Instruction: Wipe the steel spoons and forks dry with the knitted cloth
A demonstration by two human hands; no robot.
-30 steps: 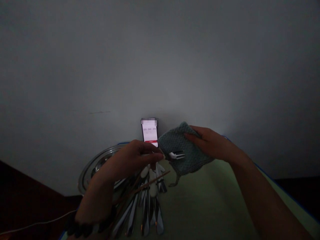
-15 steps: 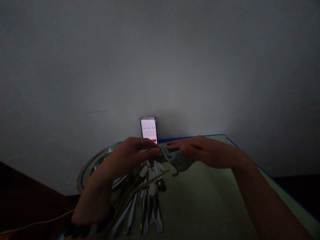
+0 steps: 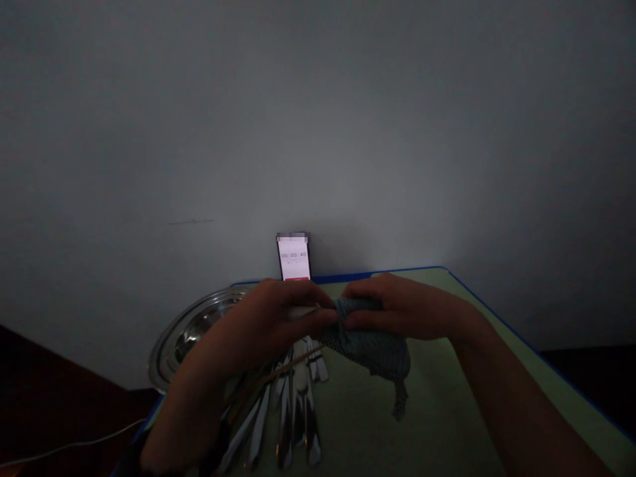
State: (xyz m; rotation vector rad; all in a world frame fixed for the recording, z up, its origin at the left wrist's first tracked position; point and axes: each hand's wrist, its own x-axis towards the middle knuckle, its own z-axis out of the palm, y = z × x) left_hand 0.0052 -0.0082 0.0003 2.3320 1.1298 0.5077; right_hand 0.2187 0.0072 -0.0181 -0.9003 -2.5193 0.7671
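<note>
My left hand is closed around a pale utensil handle, its thumb and fingers pinching toward the middle. The far end of that utensil is covered, so I cannot tell its kind. A grey-green mesh-like cloth is gripped in my right hand, with a loose corner hanging down toward the table. The fingertips of both hands nearly meet at the cloth. Beneath my left hand lies a spread of cutlery with shiny metal handles, some pale handles and thin wooden chopsticks.
A round shiny metal basin stands at the left, partly behind my left arm. A phone showing a timer leans on the wall. The green table has a blue edge. A white cable runs at lower left.
My right hand's fingers have curled from lying flat over the cloth to gripping it. The cloth hangs lower and more spread out. My left hand has shifted slightly right.
</note>
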